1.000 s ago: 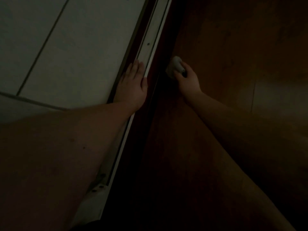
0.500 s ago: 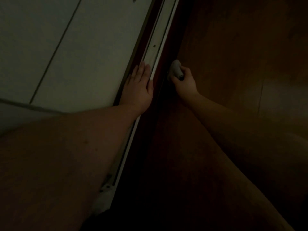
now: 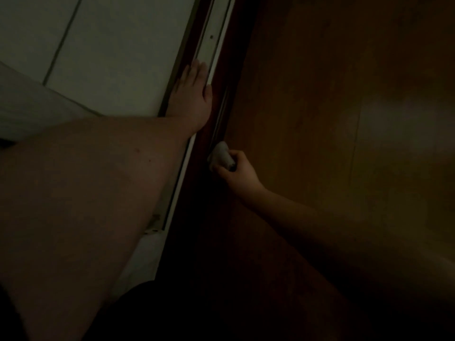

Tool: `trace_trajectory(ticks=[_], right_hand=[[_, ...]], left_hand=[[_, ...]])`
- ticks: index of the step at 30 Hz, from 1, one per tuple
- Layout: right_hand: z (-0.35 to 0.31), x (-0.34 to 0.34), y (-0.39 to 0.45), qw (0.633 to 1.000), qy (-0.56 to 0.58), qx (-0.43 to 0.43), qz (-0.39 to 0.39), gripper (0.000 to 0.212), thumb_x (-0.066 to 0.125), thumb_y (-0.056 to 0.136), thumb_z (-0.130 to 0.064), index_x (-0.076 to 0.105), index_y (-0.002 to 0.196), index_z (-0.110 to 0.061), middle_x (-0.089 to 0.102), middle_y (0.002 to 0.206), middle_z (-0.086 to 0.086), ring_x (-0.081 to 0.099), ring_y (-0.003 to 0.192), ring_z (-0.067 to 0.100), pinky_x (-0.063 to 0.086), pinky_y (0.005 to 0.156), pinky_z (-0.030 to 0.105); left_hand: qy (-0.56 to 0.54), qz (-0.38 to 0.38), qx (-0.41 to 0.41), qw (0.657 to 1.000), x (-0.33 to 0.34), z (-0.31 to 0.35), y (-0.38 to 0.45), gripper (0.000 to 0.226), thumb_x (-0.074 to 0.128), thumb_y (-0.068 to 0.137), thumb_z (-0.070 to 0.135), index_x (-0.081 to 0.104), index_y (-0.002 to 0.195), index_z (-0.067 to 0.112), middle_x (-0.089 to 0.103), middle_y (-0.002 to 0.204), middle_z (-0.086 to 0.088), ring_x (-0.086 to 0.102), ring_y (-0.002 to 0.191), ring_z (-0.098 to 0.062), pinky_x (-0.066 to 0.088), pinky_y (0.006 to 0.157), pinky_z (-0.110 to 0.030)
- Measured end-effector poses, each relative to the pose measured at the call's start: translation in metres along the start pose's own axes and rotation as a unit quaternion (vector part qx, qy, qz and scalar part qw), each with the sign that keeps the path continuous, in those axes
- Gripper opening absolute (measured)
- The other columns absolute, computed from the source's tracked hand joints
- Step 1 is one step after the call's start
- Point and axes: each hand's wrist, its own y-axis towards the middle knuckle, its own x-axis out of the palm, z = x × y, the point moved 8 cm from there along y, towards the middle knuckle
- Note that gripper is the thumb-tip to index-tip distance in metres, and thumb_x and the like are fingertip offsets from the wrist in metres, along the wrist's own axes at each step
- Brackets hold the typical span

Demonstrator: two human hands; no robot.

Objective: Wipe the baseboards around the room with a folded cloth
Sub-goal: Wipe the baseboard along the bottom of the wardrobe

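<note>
**Mid-wipe on the dark trim**

Head cam, super dim. My right hand (image 3: 235, 172) grips the bunched pale cloth (image 3: 220, 156) against the glossy reddish-brown baseboard (image 3: 221, 99), beside the wood floor's edge (image 3: 307, 119). My left hand (image 3: 194, 94) rests flat, fingers straight, on the white rail (image 3: 211, 33). Next, I'd guess: slide the cloth along with steady pressure.

cloth (image 3: 220, 155) half hidden, dim blurry floor (image 3: 344, 94)
</note>
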Motion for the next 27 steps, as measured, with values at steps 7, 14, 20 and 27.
trace_trajectory(ticks=[7, 14, 20, 27], right_hand=[[0.008, -0.019, -0.008, 0.997, -0.040, -0.057, -0.025, 0.045, 0.070, 0.088, -0.013, 0.056, 0.131, -0.012, 0.062, 0.125, 0.007, 0.060, 0.113, 0.023, 0.049, 0.095, 0.034], [-0.048, -0.104, 0.093, 0.990, -0.046, -0.088, 0.105, 0.055, 0.062, 0.093, -0.015, 0.044, 0.145, -0.014, 0.050, 0.142, 0.011, 0.051, 0.127, 0.025, 0.044, 0.106, 0.039], [-0.109, -0.119, 0.178, 0.983, -0.110, -0.103, 0.102, 0.059, 0.054, 0.099, -0.018, 0.030, 0.153, -0.017, 0.033, 0.155, 0.012, 0.041, 0.136, 0.028, 0.038, 0.112, 0.036], [-0.105, -0.106, 0.190, 0.979, -0.166, -0.090, 0.078, 0.061, 0.052, 0.098, -0.012, 0.027, 0.154, -0.014, 0.034, 0.155, 0.013, 0.035, 0.142, 0.029, 0.028, 0.115, 0.033]], left_hand=[[-0.004, 0.005, 0.008, 1.000, 0.001, 0.001, 0.000, 0.055, 0.025, 0.107, 0.031, 0.014, 0.157, 0.014, 0.009, 0.165, -0.007, 0.008, 0.151, -0.023, 0.011, 0.122, -0.038], [-0.014, 0.007, 0.009, 1.000, 0.001, 0.001, -0.001, 0.055, 0.025, 0.107, 0.031, 0.013, 0.157, 0.014, 0.008, 0.165, -0.006, 0.007, 0.151, -0.022, 0.012, 0.122, -0.038], [-0.013, 0.010, 0.003, 1.000, 0.004, -0.002, 0.002, 0.054, 0.026, 0.107, 0.032, 0.014, 0.157, 0.016, 0.008, 0.165, -0.004, 0.007, 0.152, -0.020, 0.011, 0.122, -0.037], [-0.012, 0.008, 0.004, 1.000, 0.005, -0.002, 0.003, 0.055, 0.027, 0.106, 0.032, 0.012, 0.157, 0.017, 0.007, 0.165, -0.004, 0.005, 0.152, -0.020, 0.009, 0.121, -0.037]])
